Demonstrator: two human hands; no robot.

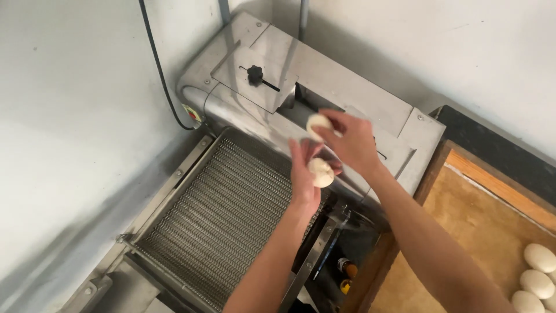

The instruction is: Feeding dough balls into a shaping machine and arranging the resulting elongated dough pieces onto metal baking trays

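Two dough balls in hand, both over the steel dough sheeter [347, 98]. Upper dough ball [318, 123] sits in the right hand [353, 142], pinched at the fingertips, right at the mouth of the feed slot [301, 101]; can't tell if it touches the machine. Lower dough ball [320, 172] rests in the left hand [306, 174], fingers curled loosely up around it, palm side facing the camera. The two hands overlap in view: right-hand fingers cover part of the left, so whether they touch is unclear.

Below the hands: wire mesh conveyor belt [226, 208], running down-left out of the machine body. Its lower end is cut off by the frame edge, and the left forearm hides part of its right rail.

On the top cover: black star knob [255, 75] with a short lever, on a hinged plate. Black cable [159, 69] runs down the grey wall [69, 116] to the machine's left end; a small label there is too small to make out.

Right side: wooden board [475, 226], dusted. More dough balls [536, 275] sit at its far right corner, well apart from the hands; three visible, the row is cut off at the frame edge. In the dark gap between machine and board, small yellow and orange items, unidentifiable.
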